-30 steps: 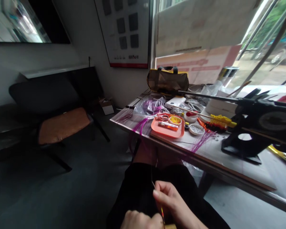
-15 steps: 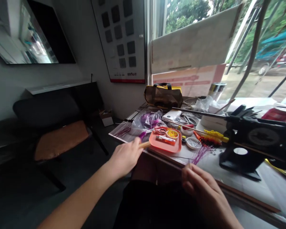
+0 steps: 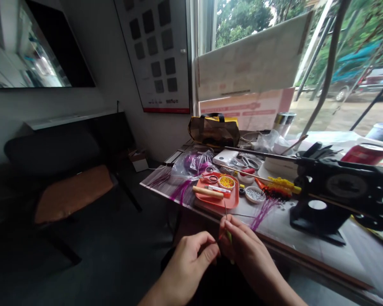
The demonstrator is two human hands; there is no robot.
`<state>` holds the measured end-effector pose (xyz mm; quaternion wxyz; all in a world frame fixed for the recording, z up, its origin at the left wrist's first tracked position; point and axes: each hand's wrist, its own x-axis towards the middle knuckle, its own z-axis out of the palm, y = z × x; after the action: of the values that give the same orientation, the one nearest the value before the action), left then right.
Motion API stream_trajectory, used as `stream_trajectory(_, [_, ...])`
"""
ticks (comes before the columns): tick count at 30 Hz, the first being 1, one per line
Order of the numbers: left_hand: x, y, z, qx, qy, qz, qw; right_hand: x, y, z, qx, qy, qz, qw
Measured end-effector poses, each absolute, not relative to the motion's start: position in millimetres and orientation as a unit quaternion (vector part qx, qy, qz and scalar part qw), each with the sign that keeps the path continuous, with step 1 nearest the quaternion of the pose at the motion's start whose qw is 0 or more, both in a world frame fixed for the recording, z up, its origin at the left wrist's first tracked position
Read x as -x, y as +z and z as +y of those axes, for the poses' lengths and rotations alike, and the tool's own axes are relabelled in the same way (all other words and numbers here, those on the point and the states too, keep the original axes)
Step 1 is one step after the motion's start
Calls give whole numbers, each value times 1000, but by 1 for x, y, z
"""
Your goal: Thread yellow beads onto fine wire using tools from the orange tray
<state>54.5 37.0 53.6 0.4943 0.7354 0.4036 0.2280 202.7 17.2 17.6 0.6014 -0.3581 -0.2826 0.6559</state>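
My right hand (image 3: 246, 250) is closed in a pinch on a thin stick (image 3: 226, 221) with a green lower part, held upright just in front of the table edge. My left hand (image 3: 191, 263) sits close beside it, thumb and fingers curled toward the stick's base; I cannot see anything in it. Just beyond my hands an orange tray (image 3: 225, 202) lies on the table with a wooden-handled tool (image 3: 208, 192), a small dish of yellow bits (image 3: 227, 182) and a lighter-like piece. Purple strands (image 3: 264, 209) lie to the tray's right.
The table (image 3: 309, 242) carries a black clamp stand (image 3: 335, 191), a white dish of beads (image 3: 254, 194), a bag of purple fibre (image 3: 194, 163), scissors, a yellow-black bag (image 3: 214, 129) and a red tin (image 3: 364, 154). A chair with a brown cushion (image 3: 73, 193) stands left.
My left hand has put the wooden-handled tool down on the orange tray and drawn back to my right hand, which now pinches the thin stick upright.
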Motion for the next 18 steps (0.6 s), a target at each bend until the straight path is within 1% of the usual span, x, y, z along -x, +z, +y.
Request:
stream_trajectory(2, [-54,47,33,-676,326,411,517,-204,24,20,384,633,-364,565])
stream_trajectory(3, [-53,45,33,-630,387,408,535,-206,28,23,407,597,-440,533])
stream_trajectory(4, [-52,44,34,-570,448,402,560,-210,34,28,443,532,-533,487])
stream_trajectory(6, [-49,43,37,-429,536,384,618,-217,43,43,520,320,-706,359])
stream_trajectory(7, [-47,44,39,-363,560,375,644,-220,47,53,561,198,-747,298])
stream_trajectory(9, [-44,44,43,-274,574,351,687,-222,52,73,594,100,-760,245])
stream_trajectory(14, [-41,42,47,-189,545,262,774,-218,57,118,611,25,-771,179])
stream_trajectory(18, [-39,38,45,-160,504,249,811,-225,60,152,662,3,-740,120])
